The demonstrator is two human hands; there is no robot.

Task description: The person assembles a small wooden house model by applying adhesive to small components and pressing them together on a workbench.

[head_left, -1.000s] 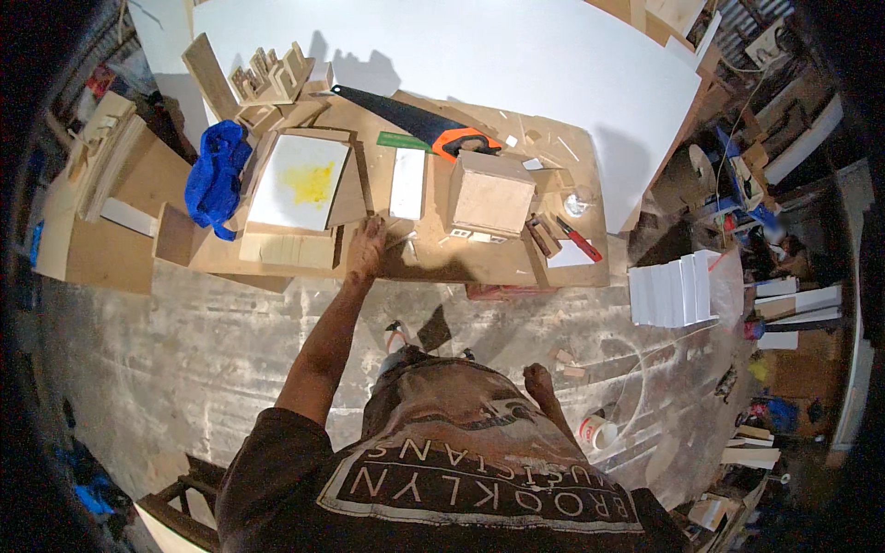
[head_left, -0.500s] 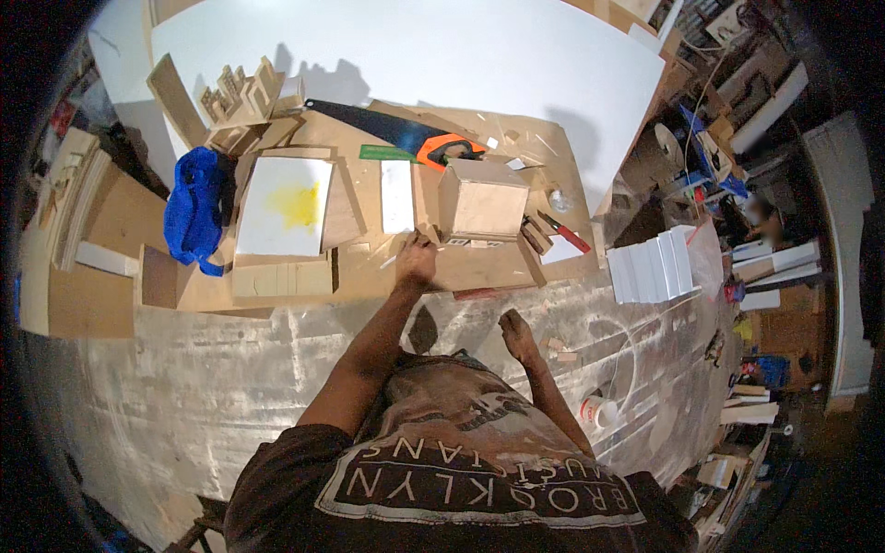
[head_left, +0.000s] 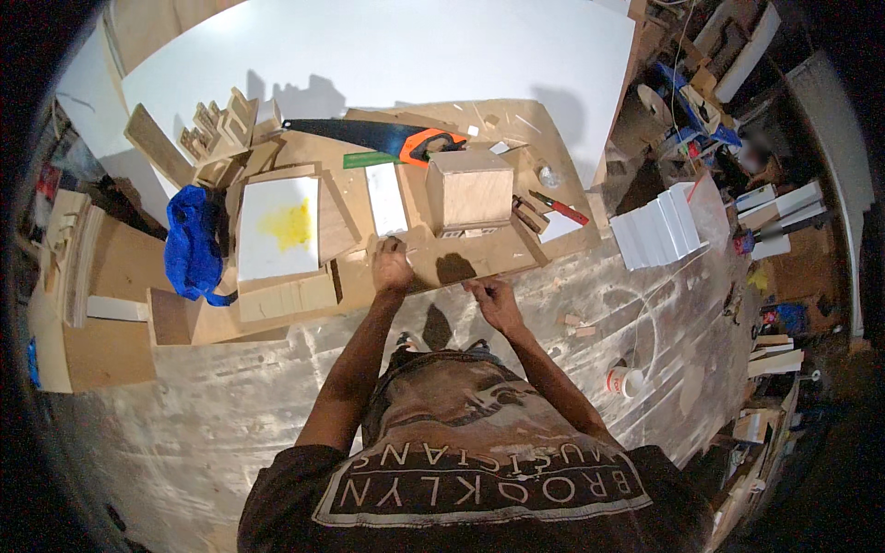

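Note:
My left hand (head_left: 394, 267) rests at the front of the brown work board (head_left: 424, 273), just below the lower end of a white strip (head_left: 385, 199). Its fingers are curled, and whatever they may hold is hidden. At the board's front edge, my right hand (head_left: 496, 304) has its fingers drawn together; I cannot make out anything in them. A plywood box (head_left: 470, 192) stands beyond both hands, to the right of the strip. Behind it lies a handsaw (head_left: 350, 135) with an orange and black handle. A green strip (head_left: 369, 160) lies beside the saw.
Left on the board are a white panel with a yellow stain (head_left: 277, 230) and a blue cloth bundle (head_left: 195, 244). A red-handled tool (head_left: 560, 208) lies right of the box. White blocks (head_left: 656, 230) stand further right. A cup (head_left: 624, 382) lies on the floor.
My right hand has moved forward and left to the board's front edge. My left hand stays near the white strip, its fingers more curled. The view has shifted slightly.

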